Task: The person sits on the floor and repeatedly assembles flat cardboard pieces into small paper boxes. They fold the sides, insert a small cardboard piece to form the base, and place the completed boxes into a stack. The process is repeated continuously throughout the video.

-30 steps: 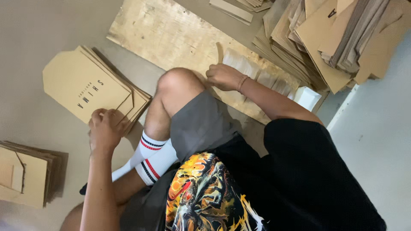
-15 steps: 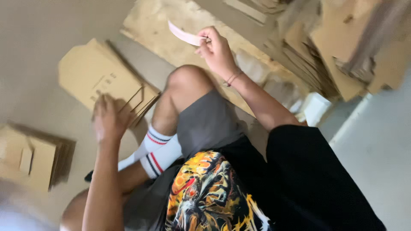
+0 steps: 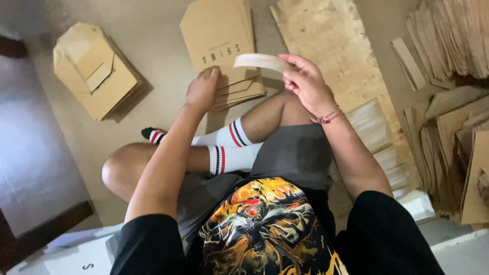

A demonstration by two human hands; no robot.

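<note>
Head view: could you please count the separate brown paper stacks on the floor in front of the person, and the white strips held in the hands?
Brown envelope stack under the left hand: 1
Brown envelope stack lying apart at upper left: 1
White paper strip in the right hand: 1
Total: 3

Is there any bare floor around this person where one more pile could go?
Bare floor shows between the left stack of brown envelopes and the envelope stack under the left hand. The right side is crowded: cardboard sheet, white strip bundles, heaped cardboard.
</note>
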